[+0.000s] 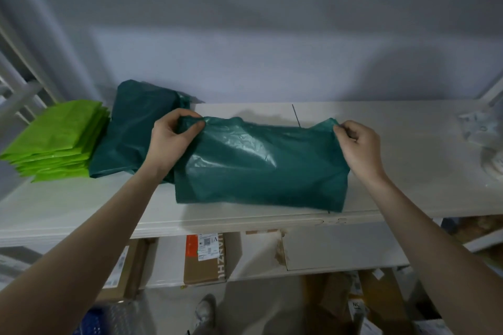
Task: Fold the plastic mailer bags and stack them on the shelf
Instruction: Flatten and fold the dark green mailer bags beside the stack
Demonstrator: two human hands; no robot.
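Note:
A dark green plastic mailer bag (261, 168) lies across the middle of the white shelf (394, 160), crumpled along its far edge. My left hand (171, 141) pinches its far left corner between thumb and fingers. At the far right corner my right hand (356, 147) pinches the plastic in the same way. To the left, partly under my left wrist, lies a pile of more dark green bags (130, 130). A stack of folded light green mailer bags (57, 141) sits at the shelf's left end.
A clear plastic object (487, 141) lies at the shelf's right end. The grey wall rises right behind the shelf. Below the shelf's front edge, a lower shelf holds cardboard boxes (205, 258). A white rack frame (19, 95) stands at the far left.

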